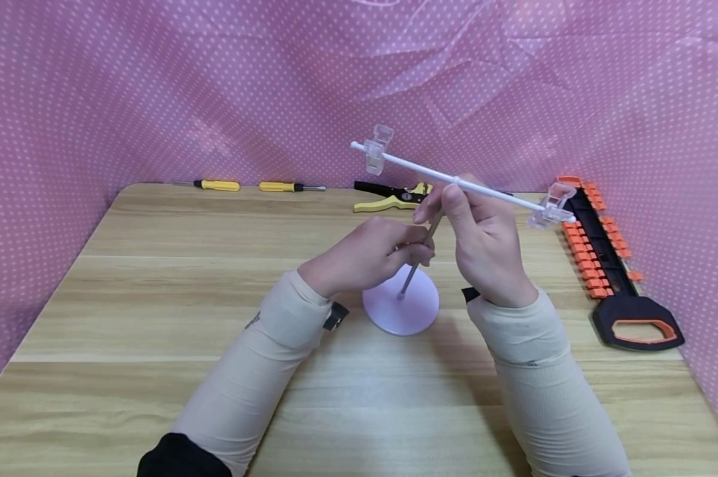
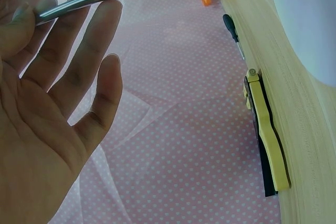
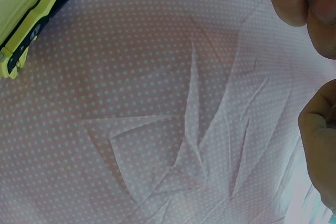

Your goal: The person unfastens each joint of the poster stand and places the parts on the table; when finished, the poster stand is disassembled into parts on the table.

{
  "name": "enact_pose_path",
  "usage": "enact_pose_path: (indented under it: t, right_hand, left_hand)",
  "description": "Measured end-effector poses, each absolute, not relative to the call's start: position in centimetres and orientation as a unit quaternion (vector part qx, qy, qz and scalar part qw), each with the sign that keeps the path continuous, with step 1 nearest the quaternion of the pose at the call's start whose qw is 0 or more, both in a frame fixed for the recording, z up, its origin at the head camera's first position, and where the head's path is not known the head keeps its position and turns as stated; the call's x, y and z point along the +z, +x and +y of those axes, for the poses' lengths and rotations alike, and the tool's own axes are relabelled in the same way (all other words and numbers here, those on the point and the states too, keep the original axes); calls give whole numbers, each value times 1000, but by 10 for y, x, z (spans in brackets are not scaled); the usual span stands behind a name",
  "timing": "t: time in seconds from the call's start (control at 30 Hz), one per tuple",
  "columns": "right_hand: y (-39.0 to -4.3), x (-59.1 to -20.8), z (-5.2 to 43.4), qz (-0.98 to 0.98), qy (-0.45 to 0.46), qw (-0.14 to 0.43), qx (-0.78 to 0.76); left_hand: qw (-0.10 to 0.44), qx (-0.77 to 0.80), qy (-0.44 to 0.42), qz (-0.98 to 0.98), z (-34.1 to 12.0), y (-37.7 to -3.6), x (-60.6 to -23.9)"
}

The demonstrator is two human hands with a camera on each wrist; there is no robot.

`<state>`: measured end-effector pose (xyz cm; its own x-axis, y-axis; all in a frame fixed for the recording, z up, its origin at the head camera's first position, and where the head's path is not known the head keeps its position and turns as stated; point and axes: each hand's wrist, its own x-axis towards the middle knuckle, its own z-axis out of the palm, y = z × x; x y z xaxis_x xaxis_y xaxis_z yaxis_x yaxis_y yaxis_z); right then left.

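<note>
Left hand pinching metal rod, right hand likewise, seemingly; wooden table below, pink dotted cloth around.

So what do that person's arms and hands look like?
The left hand and right hand have no gloves. Both arms have creased cream sleeves. The left sleeve has a little dark mark, and something black covers its elbow end. A small black tab pokes out by each wrist.
</note>
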<state>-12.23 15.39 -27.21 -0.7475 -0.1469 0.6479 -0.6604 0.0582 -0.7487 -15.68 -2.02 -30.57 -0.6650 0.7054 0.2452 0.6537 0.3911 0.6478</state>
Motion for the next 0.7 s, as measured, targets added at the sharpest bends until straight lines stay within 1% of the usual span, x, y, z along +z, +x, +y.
enact_pose_path:
  t: [0.7]
  right_hand:
    - [-123,-273,154,-692,291,206,628]
  left_hand:
    - [35,367,408,835,-20,-156,-303]
